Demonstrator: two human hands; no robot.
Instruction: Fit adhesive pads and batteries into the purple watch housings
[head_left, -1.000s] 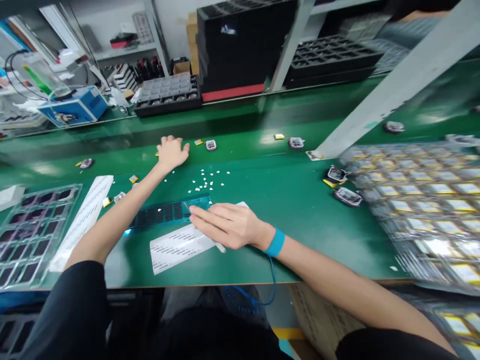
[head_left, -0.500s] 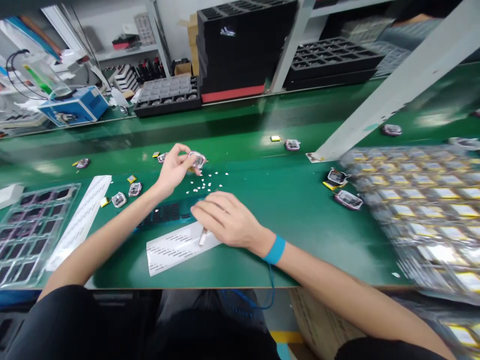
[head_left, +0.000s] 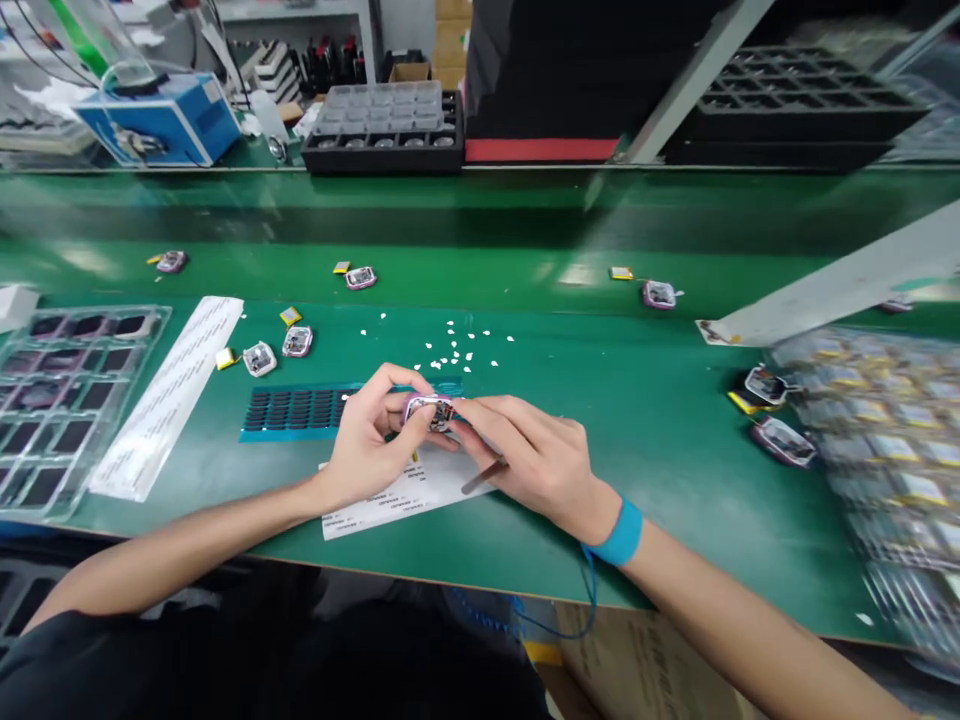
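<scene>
In the grip of the left hand (head_left: 373,430), holding a small open device (head_left: 442,413) inside the front edge of the tabletop (head_left: 675,450), and in the right hand (head_left: 546,468) a slim stick (head_left: 482,479), with moving room beyond, rightward to stacked trays (head_left: 892,430).

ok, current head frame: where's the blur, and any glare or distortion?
Head view: clear trays at right are smeared, cell edges indistinct; head view: pale reflections streak the glossy green bench beyond the hands; head view: right post is soft, its side looking stretched, probably wide lens; head view: held case reads in outline, fine parts too small to tell.
</scene>
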